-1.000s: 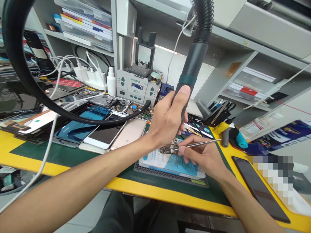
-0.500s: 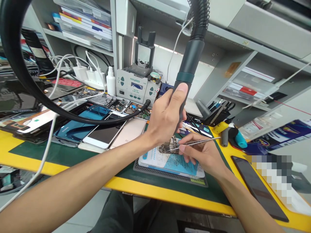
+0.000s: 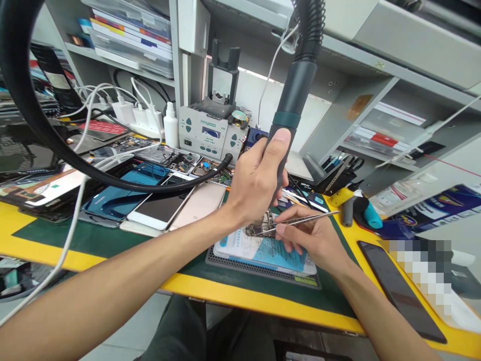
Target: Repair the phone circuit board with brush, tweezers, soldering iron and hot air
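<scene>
My left hand [image 3: 259, 173] is wrapped round the dark handle of a hot air gun [image 3: 289, 103], held upright with its nozzle end hidden behind the hand. Below it lies a small circuit board [image 3: 259, 228] on a blue and white pad [image 3: 255, 248]. From the right, my right hand [image 3: 306, 235] pinches a pair of metal tweezers [image 3: 308, 218], whose tips point left over the board. Whether the tips touch the board I cannot tell. Under the pad is a grey perforated mat [image 3: 263, 269].
A thick black hose [image 3: 108, 181] loops across the left. Several phones, including a blue one [image 3: 130, 189] and a white one [image 3: 161, 205], lie left of the pad. Behind stands a grey soldering station [image 3: 205, 133] beside a white bottle [image 3: 171, 125]. At right lies a dark phone [image 3: 400, 291].
Almost nothing differs. The tweezers and my right hand have shifted very slightly left, while my left hand keeps the hot air gun in the same place.
</scene>
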`<state>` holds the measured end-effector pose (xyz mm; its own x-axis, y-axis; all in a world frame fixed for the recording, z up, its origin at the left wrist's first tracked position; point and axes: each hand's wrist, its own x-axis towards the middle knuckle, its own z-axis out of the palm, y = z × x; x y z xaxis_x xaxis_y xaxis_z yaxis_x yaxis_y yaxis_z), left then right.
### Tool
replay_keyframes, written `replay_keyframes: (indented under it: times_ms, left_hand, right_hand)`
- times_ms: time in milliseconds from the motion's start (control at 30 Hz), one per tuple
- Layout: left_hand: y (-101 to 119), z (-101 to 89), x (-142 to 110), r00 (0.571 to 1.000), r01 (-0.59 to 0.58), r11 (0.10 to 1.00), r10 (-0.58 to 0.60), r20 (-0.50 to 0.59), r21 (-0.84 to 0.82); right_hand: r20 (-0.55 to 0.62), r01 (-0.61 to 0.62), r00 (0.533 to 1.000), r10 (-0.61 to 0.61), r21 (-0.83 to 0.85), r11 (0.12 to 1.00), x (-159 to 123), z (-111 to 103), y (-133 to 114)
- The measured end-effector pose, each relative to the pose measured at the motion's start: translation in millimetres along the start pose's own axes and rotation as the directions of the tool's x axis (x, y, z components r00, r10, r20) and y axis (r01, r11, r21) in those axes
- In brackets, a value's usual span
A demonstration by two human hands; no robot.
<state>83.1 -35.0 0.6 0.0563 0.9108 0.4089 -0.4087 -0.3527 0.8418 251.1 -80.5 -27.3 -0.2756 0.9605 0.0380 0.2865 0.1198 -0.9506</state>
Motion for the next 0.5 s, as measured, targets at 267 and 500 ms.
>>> replay_keyframes:
  times_ms: [267,500]
  left_hand:
    - [0.5,-0.1,0.2,1.0,0.01,1.0,-0.01,0.005,-0.016]
    - [0.9,-0.5,0.2,1.0,0.002,1.0,-0.002,0.002,-0.001]
  right_hand:
    - [0.008,0.011,1.0,-0.012,0.015,1.0,0.8,-1.2,1.2]
    - [0.005,0.012,1.0,-0.012,-0.001,1.0,-0.2,-1.0,1.2]
